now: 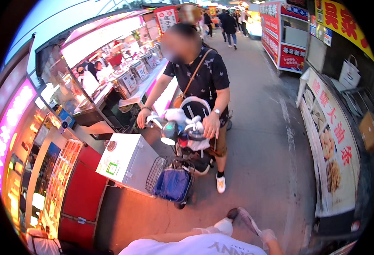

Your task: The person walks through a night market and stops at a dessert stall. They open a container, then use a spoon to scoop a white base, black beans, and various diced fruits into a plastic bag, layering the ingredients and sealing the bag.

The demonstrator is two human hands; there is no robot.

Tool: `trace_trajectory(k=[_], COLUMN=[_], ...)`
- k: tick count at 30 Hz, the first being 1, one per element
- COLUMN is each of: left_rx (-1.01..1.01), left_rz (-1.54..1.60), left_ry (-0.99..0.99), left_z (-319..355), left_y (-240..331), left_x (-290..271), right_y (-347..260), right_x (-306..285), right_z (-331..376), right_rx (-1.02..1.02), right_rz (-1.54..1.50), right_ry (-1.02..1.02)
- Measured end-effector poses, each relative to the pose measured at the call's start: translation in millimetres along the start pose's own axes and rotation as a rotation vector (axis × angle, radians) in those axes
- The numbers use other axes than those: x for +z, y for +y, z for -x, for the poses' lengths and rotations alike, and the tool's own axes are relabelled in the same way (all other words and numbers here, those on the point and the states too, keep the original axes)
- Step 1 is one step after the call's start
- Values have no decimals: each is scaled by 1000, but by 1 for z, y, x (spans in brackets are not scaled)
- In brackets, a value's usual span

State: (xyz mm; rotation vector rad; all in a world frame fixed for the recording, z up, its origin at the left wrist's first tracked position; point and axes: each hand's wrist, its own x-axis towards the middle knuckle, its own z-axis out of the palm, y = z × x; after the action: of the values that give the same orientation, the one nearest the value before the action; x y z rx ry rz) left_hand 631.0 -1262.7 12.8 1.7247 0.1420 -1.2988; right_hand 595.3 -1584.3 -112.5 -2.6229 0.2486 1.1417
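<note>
My white T-shirt [187, 246] fills the bottom edge. Just above it is my left hand [205, 230], seemingly in a thin clear glove, its fingers mostly hidden by the shirt. Lower right, my right hand [268, 236] also looks gloved; its fingers are blurred. A long pale shape with a dark end [249, 221] lies close to it; whether it is held or is a shoe, I cannot tell. Ahead, a person in a dark patterned shirt [214, 72] straddles an electric scooter [180, 131], hands at the handlebars. A blue-lined wire basket [170, 185] is on its front.
Left of the scooter stands a white box [129, 159] with a round brown item on top, beside a red-fronted food counter [83, 187]. Lit stalls [106, 72] line the left. A counter with a printed banner [333, 148] borders the paved lane [259, 127]; people walk farther off.
</note>
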Motion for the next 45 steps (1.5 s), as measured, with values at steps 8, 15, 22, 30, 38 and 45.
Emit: trace_trajectory(k=[8,15,22,30,38,45], left_rx=[-17,479,517,213,280,369], left_rz=[-289,-161,-719,124,737,1110], left_ry=[-13,21,326,349,482,518], left_z=[-169,-275,-469,-452,-597,-662], left_y=[210,460,569,738,833,995], left_x=[-112,-226,-353,-514,-747,-951], right_y=[107,92,63,-141,-408,-521], right_x=[-159,-429,-643,-901,-1081,-1233], right_z=[-193,-329,-542,-748,-837,-933], right_rx=[340,264,134,-786,-1170,-748], right_rz=[-820,-705,-618,147,117,-168], right_ry=[228,269,261,494,419,-60])
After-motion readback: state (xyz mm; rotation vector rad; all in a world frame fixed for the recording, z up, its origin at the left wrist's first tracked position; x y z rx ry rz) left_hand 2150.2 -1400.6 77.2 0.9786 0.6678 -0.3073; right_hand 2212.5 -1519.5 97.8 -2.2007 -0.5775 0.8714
